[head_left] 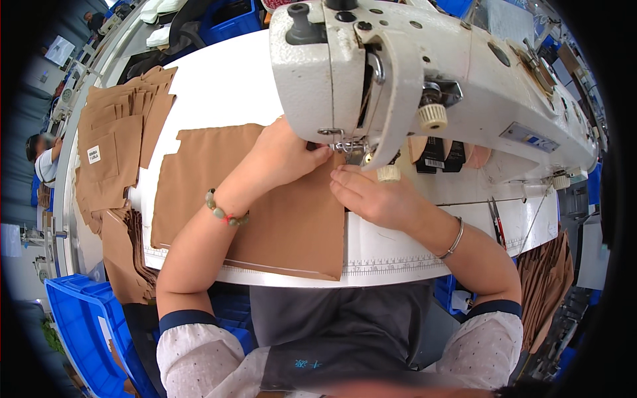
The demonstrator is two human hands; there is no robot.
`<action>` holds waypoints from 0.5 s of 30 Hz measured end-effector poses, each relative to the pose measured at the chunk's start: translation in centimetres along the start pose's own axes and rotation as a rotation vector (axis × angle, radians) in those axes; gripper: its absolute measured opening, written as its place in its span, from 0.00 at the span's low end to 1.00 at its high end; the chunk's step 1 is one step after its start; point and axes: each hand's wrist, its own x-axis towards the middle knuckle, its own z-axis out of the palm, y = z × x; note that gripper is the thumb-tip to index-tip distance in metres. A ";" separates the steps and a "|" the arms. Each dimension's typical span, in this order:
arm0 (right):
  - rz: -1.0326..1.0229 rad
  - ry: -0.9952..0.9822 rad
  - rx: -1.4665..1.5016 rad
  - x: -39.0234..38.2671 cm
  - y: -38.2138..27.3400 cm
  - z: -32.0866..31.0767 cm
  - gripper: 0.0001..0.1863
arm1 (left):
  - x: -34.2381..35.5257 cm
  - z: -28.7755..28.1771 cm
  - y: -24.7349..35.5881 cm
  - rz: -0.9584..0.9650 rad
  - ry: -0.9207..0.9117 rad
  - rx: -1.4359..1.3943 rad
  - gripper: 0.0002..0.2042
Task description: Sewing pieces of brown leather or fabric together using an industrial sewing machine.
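A flat brown fabric panel (285, 219) lies on the white sewing table, its upper right corner at the presser foot (348, 146) of a white sewing machine (345, 73). My left hand (290, 154) rests over the panel's upper part, thumb and fingers closed on the cloth just left of the foot; part of its fingers is hidden behind the machine head. From the other side, my right hand (373, 196) pinches the panel's right edge just below the foot. The fingertips of both hands are close together. The needle tip cannot be made out.
Stacked brown fabric pieces (119, 126) lie at the left, some hanging over the edge. Red-handled scissors or snips (496, 222) lie at the right. A printed ruler (391, 267) runs along the front edge. Blue bins (89, 331) stand lower left; more brown cloth (547, 285) hangs at the right.
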 end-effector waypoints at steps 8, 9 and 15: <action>0.012 -0.001 0.030 0.1 0.2 0.2 0.09 | 0.4 -0.1 -0.6 -0.018 -0.039 0.050 0.15; 0.012 0.002 0.032 0.1 0.2 0.2 0.09 | 0.3 -0.1 -0.5 -0.025 -0.047 0.062 0.15; 0.044 -0.106 0.053 -0.1 0.1 -0.5 0.12 | 0.2 -0.2 0.1 -0.054 -0.015 0.014 0.14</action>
